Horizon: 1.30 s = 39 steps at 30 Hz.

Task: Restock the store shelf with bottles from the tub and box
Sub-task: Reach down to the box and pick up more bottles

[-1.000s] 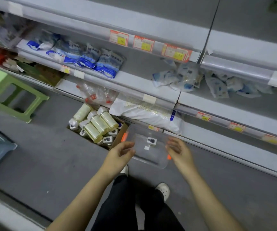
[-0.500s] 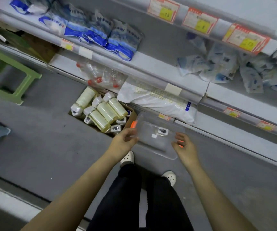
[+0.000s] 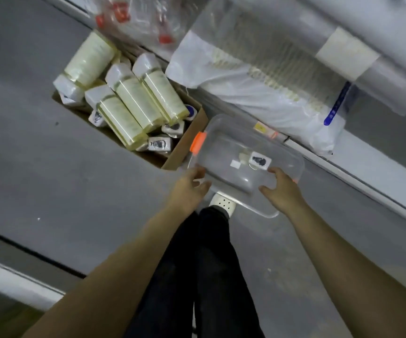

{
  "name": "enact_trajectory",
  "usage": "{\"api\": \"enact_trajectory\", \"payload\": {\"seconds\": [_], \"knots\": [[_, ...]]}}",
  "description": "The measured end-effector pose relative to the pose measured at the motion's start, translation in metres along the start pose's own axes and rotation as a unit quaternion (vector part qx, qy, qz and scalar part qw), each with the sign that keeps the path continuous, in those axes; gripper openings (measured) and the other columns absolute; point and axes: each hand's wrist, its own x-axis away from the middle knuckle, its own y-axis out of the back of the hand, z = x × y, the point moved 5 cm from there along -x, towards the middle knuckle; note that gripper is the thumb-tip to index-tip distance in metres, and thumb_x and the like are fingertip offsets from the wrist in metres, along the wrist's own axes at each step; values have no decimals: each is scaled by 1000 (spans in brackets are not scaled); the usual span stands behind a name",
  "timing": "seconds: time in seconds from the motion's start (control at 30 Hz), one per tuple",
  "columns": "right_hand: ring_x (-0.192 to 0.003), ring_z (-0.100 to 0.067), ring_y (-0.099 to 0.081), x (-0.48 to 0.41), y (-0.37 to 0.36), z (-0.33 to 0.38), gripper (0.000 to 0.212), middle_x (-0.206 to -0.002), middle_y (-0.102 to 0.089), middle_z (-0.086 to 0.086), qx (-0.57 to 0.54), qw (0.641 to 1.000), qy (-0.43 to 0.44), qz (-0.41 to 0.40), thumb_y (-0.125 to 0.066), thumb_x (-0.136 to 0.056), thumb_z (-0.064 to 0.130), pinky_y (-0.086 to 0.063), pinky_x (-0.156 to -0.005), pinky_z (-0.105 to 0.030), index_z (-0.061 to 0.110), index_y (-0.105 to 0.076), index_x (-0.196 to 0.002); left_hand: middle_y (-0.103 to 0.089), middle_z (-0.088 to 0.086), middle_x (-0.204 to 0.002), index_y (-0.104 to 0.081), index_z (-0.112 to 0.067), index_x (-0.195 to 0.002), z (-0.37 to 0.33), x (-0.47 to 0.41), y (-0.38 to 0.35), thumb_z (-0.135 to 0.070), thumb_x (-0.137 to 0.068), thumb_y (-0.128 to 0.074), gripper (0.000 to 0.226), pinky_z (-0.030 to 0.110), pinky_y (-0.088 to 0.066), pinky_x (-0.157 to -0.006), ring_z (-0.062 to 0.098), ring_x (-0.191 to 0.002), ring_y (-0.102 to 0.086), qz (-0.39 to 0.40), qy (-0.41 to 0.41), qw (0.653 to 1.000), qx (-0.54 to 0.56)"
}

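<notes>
A clear plastic tub point(image 3: 231, 145) with an orange latch point(image 3: 198, 142) lies low in front of the bottom shelf, showing a small sticker through its plastic. My left hand point(image 3: 188, 190) grips its near left corner, thumb and fingers either side of the rim. On the near right side, my right hand point(image 3: 282, 190) holds the tub with the thumb on top. Left of the tub, an open cardboard box point(image 3: 187, 142) on the floor holds several pale yellow bottles point(image 3: 133, 98) with white caps, lying on their sides over smaller white bottles.
A white plastic bag point(image 3: 258, 93) and a clear bag with red-capped items point(image 3: 136, 18) lie on the bottom shelf behind the box. The shelf edge point(image 3: 368, 69) runs diagonally at upper right. My dark-trousered legs and a white shoe point(image 3: 222, 203) are under the tub, on grey floor.
The view has dropped and closed in on the floor. Both hands have moved onto the tub's near side and now hold it; earlier they hovered beside it.
</notes>
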Motion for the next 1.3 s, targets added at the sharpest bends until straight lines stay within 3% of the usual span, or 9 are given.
{"api": "enact_trajectory", "payload": {"seconds": [0.1, 0.37, 0.6, 0.67, 0.77, 0.9, 1.0, 1.1, 1.3], "knots": [[-123, -36, -50, -59, -14, -14, 56, -140, -48, -16, 47, 999, 5, -25, -64, -90, 20, -40, -99, -36, 18, -42, -141, -58, -3, -115, -58, -13, -125, 24, -42, -30, -13, -93, -62, 33, 35, -48, -100, 21, -111, -61, 14, -8, 1000, 4], [-129, -36, -41, -164, -59, -53, 75, -152, -33, -10, 214, 975, 44, -25, -68, -88, 19, -42, -101, -44, 20, -26, -150, -61, 9, -121, -58, -8, -125, 77, -114, -80, -9, -93, -60, 32, 3, -42, -76, 14, -100, -58, 24, 17, 999, 28], [-134, -32, -35, -200, -76, -52, 70, -146, -39, -10, 419, 904, 49, -70, -67, -89, 21, -30, -108, -39, 12, -27, -146, -59, -5, -108, -60, -15, -123, 100, -140, -94, -14, -94, -61, 29, -9, -32, -66, 7, -96, -55, 42, 34, 999, -2], [-130, -30, -40, -204, -75, -48, 63, -142, -44, -10, 401, 909, 74, -85, -66, -88, 13, -30, -107, -37, 11, -33, -142, -60, -5, -104, -62, -15, -119, 97, -142, -92, -13, -93, -62, 26, -10, -31, -66, 5, -90, -55, 42, 33, 998, -12], [-128, -31, -41, -195, -63, -35, 55, -140, -46, -11, 310, 942, 99, -86, -61, -93, 19, -33, -103, -38, 12, -38, -142, -60, 0, -95, -62, -14, -107, 93, -144, -90, -2, -89, -64, 21, 5, -43, -89, 10, -85, -59, 29, 36, 998, 44], [-126, -35, -42, -163, -35, -10, 56, -137, -48, -15, 205, 968, 144, -33, -62, -93, 25, -37, -101, -44, 11, -41, -143, -57, 2, -109, -58, -8, -124, 78, -144, -88, -4, -88, -66, 38, -3, -39, -70, 2, -84, -56, 54, 21, 998, 27], [-121, -30, -49, -136, -13, 19, 55, -127, -53, -14, 146, 969, 198, 25, -66, -91, 21, -39, -99, -36, 7, -46, -140, -47, 6, -138, -41, -11, -142, 60, -148, -85, -8, -79, -76, 72, 5, -40, -85, 11, -108, -53, 75, -45, 995, -52], [-107, -12, -51, -110, 7, 59, 49, -114, -53, 3, 90, 956, 262, 94, -69, -88, 14, -37, -85, -18, 13, -54, -135, -24, 8, -158, -21, -14, -152, 45, -150, -80, -25, -65, -88, 110, 40, -24, -117, 24, -144, -26, 75, -141, 969, -187], [-118, 0, -53, -104, 23, 105, 53, -128, -59, 9, -59, 943, 304, 123, -73, -86, 20, -45, -102, -27, 27, -55, -135, -57, -8, -121, -35, -22, -140, 21, -148, -42, -22, -62, -88, 95, 34, -48, -90, 14, -111, -57, 4, -183, 981, -69]]}}
